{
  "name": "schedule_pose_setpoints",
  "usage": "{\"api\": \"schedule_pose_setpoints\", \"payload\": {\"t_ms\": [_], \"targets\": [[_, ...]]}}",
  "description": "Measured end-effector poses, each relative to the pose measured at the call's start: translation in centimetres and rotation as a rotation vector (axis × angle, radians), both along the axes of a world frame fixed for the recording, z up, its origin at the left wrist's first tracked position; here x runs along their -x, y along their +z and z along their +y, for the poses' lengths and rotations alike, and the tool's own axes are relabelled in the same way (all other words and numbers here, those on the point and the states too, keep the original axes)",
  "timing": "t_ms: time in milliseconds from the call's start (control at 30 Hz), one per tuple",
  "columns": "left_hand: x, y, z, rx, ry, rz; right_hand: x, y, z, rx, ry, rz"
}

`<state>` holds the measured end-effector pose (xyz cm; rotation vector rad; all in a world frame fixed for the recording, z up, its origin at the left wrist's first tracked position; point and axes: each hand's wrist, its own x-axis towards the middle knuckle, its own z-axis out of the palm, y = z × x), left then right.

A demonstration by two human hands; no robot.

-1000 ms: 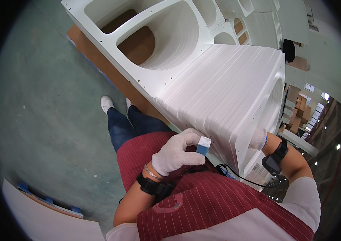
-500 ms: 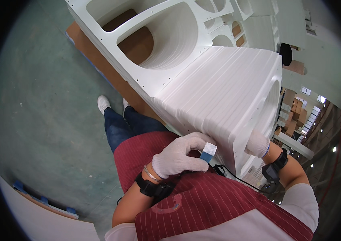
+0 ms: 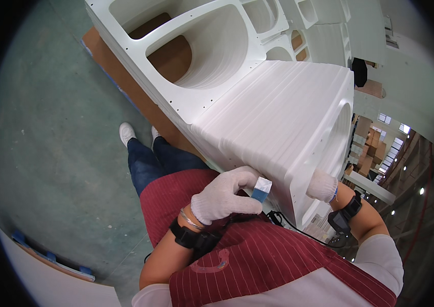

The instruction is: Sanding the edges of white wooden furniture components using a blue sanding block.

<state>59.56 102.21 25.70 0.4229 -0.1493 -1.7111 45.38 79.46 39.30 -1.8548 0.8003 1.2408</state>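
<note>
A tall stack of white framed panels (image 3: 273,115) with large rounded openings stands right in front of me. My left hand (image 3: 227,197), in a white knitted glove, is closed on a small blue-and-white block (image 3: 261,190) at the near edge of the stack. White shows on the block's top end and blue on its side. My right hand (image 3: 323,186), gloved the same way, reaches into the opening at the right end of the stack. Its fingers are hidden behind the panel edge, so what they touch does not show.
A second white stack (image 3: 196,97) with wide openings adjoins on the far left, above a brown board (image 3: 119,84). More white frames lie at the back. A black cable (image 3: 298,222) hangs near my waist. A white panel (image 3: 53,276) with blue pads is at lower left.
The whole view has shifted slightly, with the stack and both hands a little further left in the picture. My left hand keeps its hold on the block; my right hand stays at the opening.
</note>
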Motion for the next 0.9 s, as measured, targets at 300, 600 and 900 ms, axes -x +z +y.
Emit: {"api": "schedule_pose_setpoints", "payload": {"t_ms": [300, 600, 900], "targets": [[0.1, 0.6, 0.2, 0.032, -0.038, -0.113, 2.1, -0.9, -1.0, -0.065, 0.122, -0.080], [1.1, 1.0, 0.2, 0.067, 0.025, -0.065, 2.4, -0.7, -1.0, -0.093, 0.118, -0.049], [1.8, -2.2, 2.5, -0.005, 0.109, -0.319, 1.5, -2.0, -0.9, -0.089, 0.116, -0.029]]}}
